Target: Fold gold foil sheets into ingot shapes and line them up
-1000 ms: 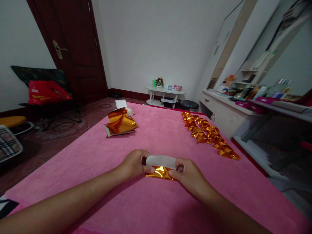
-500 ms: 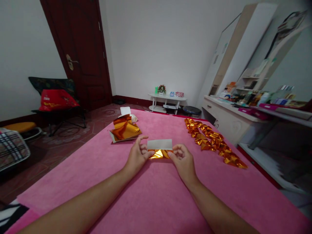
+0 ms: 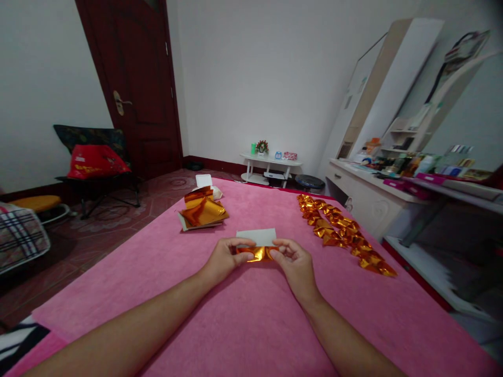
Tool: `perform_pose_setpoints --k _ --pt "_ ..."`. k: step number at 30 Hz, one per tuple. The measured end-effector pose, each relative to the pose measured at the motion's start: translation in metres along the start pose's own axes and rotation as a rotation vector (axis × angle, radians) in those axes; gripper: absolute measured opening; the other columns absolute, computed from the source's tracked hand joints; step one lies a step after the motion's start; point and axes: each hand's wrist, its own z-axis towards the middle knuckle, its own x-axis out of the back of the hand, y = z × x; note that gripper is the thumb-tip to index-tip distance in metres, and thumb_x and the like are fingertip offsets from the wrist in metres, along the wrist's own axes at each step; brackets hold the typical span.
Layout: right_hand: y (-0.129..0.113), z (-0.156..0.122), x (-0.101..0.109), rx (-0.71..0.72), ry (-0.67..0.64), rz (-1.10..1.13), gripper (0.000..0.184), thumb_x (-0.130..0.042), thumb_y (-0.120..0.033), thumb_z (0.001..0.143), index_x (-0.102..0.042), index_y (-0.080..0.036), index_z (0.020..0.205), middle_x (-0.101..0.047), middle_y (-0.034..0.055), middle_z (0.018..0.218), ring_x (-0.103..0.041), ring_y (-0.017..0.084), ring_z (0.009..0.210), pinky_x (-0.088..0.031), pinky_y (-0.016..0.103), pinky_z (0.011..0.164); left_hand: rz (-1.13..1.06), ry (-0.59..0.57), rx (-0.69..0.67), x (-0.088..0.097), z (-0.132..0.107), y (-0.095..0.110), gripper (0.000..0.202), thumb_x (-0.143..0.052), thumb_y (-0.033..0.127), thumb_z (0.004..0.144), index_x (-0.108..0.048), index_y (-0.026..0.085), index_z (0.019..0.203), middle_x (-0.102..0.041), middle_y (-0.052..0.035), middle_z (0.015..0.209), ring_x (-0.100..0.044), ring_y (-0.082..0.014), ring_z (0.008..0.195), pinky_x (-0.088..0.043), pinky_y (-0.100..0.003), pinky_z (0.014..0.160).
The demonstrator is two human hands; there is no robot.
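Gold foil sheet (image 3: 258, 255) is pinched at both ends by left hand (image 3: 227, 257) and right hand (image 3: 296, 266), over pink cloth (image 3: 243, 319); its pale flap (image 3: 259, 236) is seen just beyond the grip; farther off, crinkled gold pieces (image 3: 341, 228) are ranged rightward.

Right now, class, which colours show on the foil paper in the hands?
The foil paper shows shiny orange-gold nearest, pale grey behind; head view.

L hand (image 3: 226, 260) & R hand (image 3: 297, 266) pinch w/ bent fingers (image 3: 242, 242)
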Motion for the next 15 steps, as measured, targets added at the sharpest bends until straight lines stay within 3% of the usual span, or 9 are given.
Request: perform_pose_setpoints --k 6,11,15 --pt "-0.0027 0.0004 0.0014 0.021 -0.124 0.022 0.017 -0.069 -0.03 0.072 -0.068 -0.018 0.085 -0.069 0.0037 0.081 -0.062 0.018 0.075 -0.048 0.029 0.07 -0.021 0.05 0.002 0.0003 0.0004 0.0017 0.024 -0.079 0.026 0.058 -0.074 0.013 0.078 -0.07 -0.0035 0.068 -0.057 -0.0113 0.055 -0.044 -0.02 0.052" --pt "0.0013 0.0016 0.0042 0.137 -0.086 -0.106 0.01 -0.065 -0.028 0.077 -0.071 -0.02 0.077 -0.066 0.0055 0.095 -0.06 0.02 0.087 -0.046 0.03 0.077 0.057 0.046 -0.052 -0.0005 -0.0018 0.0044 0.023 -0.074 0.034 0.065 -0.075 0.013 0.074 -0.07 -0.0051 0.067 -0.059 -0.0143 0.058 -0.045 -0.022 0.054" --pt "-0.001 0.0008 0.0036 0.121 -0.067 -0.095 0.011 -0.065 -0.029 0.076 -0.071 -0.02 0.073 -0.065 0.0058 0.098 -0.061 0.02 0.088 -0.046 0.03 0.077 0.077 0.028 -0.065 -0.0031 -0.0041 0.0078 0.022 -0.073 0.035 0.066 -0.074 0.014 0.07 -0.07 -0.005 0.065 -0.06 -0.0153 0.058 -0.046 -0.023 0.055"
